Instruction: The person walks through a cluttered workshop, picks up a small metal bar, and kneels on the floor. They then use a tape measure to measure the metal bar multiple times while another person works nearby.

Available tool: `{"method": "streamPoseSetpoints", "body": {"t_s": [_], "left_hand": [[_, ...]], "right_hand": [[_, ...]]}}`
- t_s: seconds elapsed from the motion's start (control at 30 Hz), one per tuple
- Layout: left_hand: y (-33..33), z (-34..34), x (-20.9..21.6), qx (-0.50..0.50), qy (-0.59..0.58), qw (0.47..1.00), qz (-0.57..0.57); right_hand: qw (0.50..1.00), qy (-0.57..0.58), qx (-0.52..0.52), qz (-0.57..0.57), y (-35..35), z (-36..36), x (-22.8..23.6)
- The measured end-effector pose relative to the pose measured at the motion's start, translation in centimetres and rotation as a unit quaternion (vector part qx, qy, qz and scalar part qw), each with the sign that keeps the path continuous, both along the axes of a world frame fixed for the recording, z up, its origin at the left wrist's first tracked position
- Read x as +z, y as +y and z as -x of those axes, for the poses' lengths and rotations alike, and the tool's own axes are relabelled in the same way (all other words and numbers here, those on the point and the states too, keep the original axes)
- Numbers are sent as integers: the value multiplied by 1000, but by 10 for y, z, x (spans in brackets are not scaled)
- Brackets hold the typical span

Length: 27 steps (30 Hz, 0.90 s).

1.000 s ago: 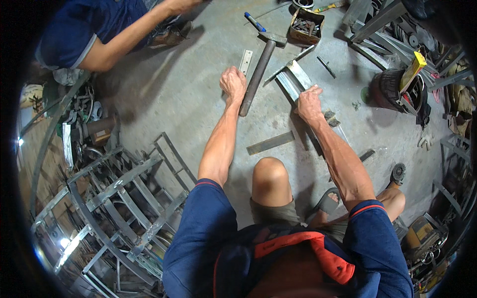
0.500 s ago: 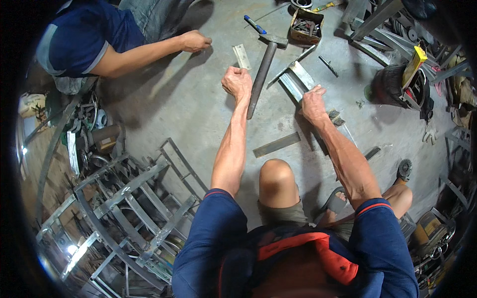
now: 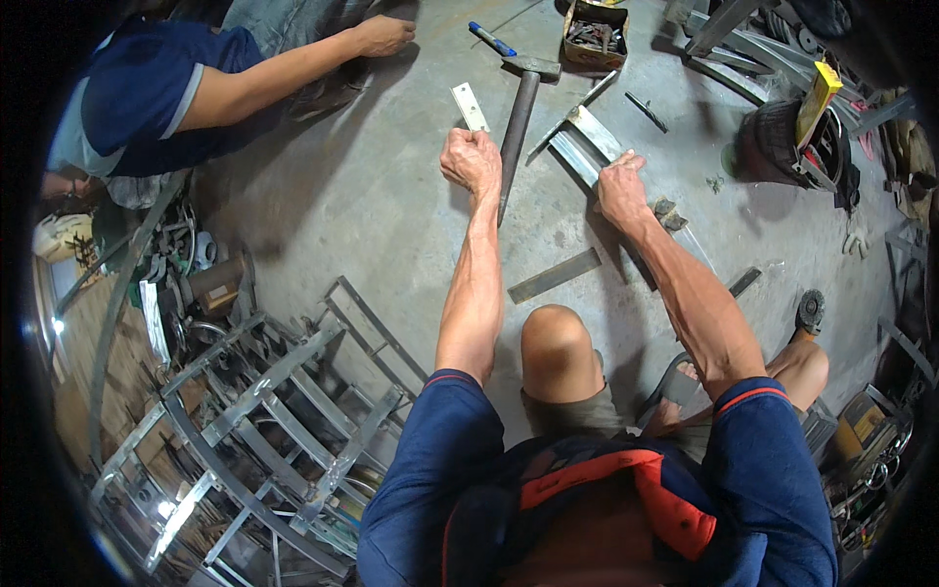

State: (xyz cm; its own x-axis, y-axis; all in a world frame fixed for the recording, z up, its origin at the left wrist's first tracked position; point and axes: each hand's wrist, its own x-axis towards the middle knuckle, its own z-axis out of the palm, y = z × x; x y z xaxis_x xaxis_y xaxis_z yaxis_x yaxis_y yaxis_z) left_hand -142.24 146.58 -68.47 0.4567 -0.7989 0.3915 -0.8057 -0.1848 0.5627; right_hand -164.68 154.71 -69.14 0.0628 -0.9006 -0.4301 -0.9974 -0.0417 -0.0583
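Remotely, I've tipped the short, pale, flat metal strip (image 3: 469, 106) leftward, left hand (image 3: 472, 161) clenched on it near the long, dark-handled hammer (image 3: 517, 127), still apart from the silvery, straight-sided metal frame (image 3: 597, 135) my right hand (image 3: 623, 186) grasps.

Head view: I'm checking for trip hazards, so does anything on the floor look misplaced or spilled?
What looks like a pale glove lies by itself on the floor near the dark bucket, perhaps dropped. The hammer beside the left hand lies loose but looks ordinary. No spill is evident.
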Motion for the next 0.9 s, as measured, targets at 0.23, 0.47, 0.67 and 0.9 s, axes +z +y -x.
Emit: {"method": "streamPoseSetpoints", "body": {"t_s": [0.23, 0.47, 0.67, 0.9], "left_hand": [[0, -6, -5, -13, -12, 1000, 6], [2, -11, -8, -16, 33, 999, -16], [8, -14, -16, 5, 74, 996, -56], [7, -18, -19, -13, 64, 995, -70]], "right_hand": [[998, -40, -40, -13, -1, -1, 3], [1000, 10, 3, 9, -1, 0, -1], [995, 9, -3, 103, 4, -2, -6], [995, -21, -12, 94, 5, 1, -13]]}}
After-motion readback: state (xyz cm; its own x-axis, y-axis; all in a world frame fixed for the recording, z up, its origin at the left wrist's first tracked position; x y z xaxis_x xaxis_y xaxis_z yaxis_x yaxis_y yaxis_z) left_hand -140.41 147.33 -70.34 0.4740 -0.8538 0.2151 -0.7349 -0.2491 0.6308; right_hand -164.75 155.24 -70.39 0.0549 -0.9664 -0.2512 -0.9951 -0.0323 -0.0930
